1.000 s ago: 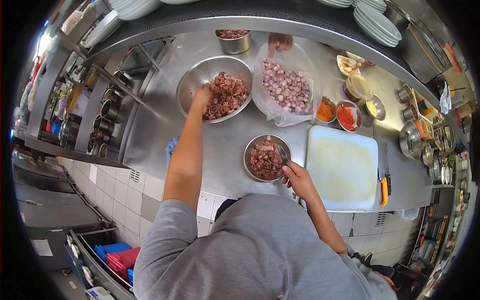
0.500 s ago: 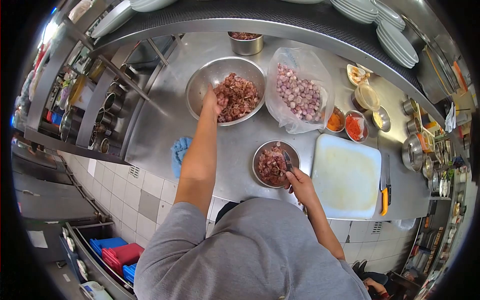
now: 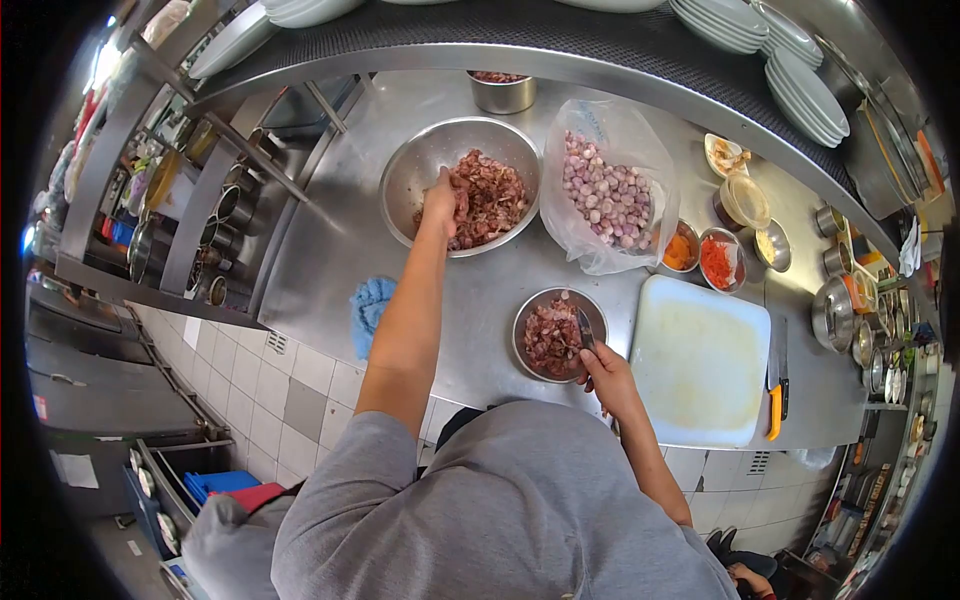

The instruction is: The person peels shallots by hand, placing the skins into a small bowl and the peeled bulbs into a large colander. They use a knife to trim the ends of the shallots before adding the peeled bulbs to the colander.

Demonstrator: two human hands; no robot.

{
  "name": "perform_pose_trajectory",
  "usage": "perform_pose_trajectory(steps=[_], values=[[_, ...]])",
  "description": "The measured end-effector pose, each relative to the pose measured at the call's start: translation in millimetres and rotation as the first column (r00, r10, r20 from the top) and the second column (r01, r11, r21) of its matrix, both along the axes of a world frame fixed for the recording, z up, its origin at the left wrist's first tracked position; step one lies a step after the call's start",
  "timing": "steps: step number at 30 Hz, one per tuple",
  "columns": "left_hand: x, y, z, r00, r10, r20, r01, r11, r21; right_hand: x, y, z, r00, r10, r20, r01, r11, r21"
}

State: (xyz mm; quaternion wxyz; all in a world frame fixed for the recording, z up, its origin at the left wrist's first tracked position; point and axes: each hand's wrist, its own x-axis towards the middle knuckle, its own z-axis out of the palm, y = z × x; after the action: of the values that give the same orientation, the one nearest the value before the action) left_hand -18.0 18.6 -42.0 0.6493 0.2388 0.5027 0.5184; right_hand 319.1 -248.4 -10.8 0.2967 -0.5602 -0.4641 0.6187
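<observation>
My left hand (image 3: 439, 206) reaches into a large steel bowl (image 3: 405, 150) and touches the left side of a heap of reddish-brown shallots and skins (image 3: 490, 198). Its fingers are partly hidden against the heap. Close to my body, my right hand (image 3: 608, 380) is closed on a small knife (image 3: 585, 328), the dark blade pointing up over the smaller steel bowl (image 3: 518, 345). That bowl holds more reddish shallots (image 3: 553, 335). Between and behind the two bowls, a clear plastic bag (image 3: 590, 262) lies open with many pale purple peeled shallots (image 3: 605, 195).
Right of the small bowl lies a white cutting board (image 3: 700, 365), with a yellow-handled knife (image 3: 775, 405) beside it. Small bowls of orange (image 3: 680, 248) and red (image 3: 718, 262) ingredients stand behind. A blue cloth (image 3: 370, 310) sits at the left edge. An overhead shelf (image 3: 560, 55) carries plates.
My left hand has shifted slightly right, against the heap. My right hand still holds the knife over the small bowl. Grey clothing of another person now appears at lower left, covering part of the bins.
</observation>
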Motion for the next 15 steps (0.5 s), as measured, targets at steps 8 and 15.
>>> perform_pose_trajectory(steps=[8,15], values=[[7.6,-7.5,7.8,0.978,-0.133,0.158,0.114,0.986,0.125,1.6,-0.2,9.1,1.0,-0.011,0.027,0.011,1.0,-0.013],[14.8,-4.3,2.9,0.993,0.0,-0.121,0.015,0.992,0.123,1.4,1.2,0.2,1.0,-0.011,0.0,0.011,0.999,0.032]])
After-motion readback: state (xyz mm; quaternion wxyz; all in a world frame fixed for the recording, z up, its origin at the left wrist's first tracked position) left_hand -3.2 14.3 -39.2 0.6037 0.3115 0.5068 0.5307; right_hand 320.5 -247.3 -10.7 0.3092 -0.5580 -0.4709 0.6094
